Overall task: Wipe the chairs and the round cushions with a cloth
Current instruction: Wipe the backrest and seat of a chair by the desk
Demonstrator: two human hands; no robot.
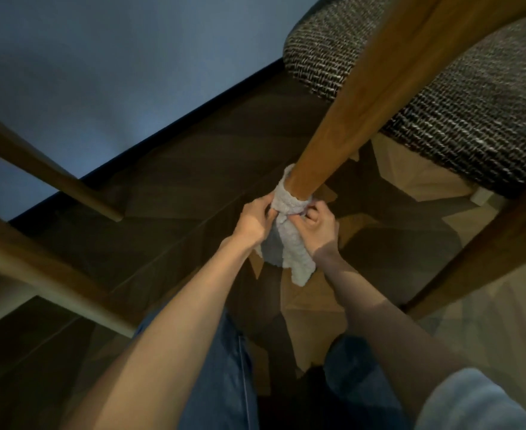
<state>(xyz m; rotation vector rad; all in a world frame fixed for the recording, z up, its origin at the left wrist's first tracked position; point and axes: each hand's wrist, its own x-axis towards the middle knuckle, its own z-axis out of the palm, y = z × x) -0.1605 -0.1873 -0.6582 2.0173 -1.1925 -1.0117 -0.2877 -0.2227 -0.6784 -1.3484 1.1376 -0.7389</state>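
Both hands low at the foot of a chair leg (333,128) — round, smooth, warm-toned wood, running diagonally up out of frame. A cloth (289,237), pale grey with a nubbly, looped pile, is wrapped around the lower end of the leg; its loose tail hangs down between the wrists. Left hand (255,223) pinches the cloth from the left, fingers curled closed on it; right hand (319,225) grips it from the right, fingers likewise folded tight against the fabric. Above right, a round cushion (441,97) sits on the chair seat — coarse woven tweed, dark brown flecked with cream, thick rounded edge. A second wooden leg (478,256) of the same chair crosses the right side. At left, legs and rails of another chair (47,274), lighter wood, tapered. Floor (168,169): dark wood parquet in angled blocks, with bright patches of light under the seat. Dark skirting board (162,131) meets a plain bluish wall (100,72). Blue jeans (224,383) show at the bottom.
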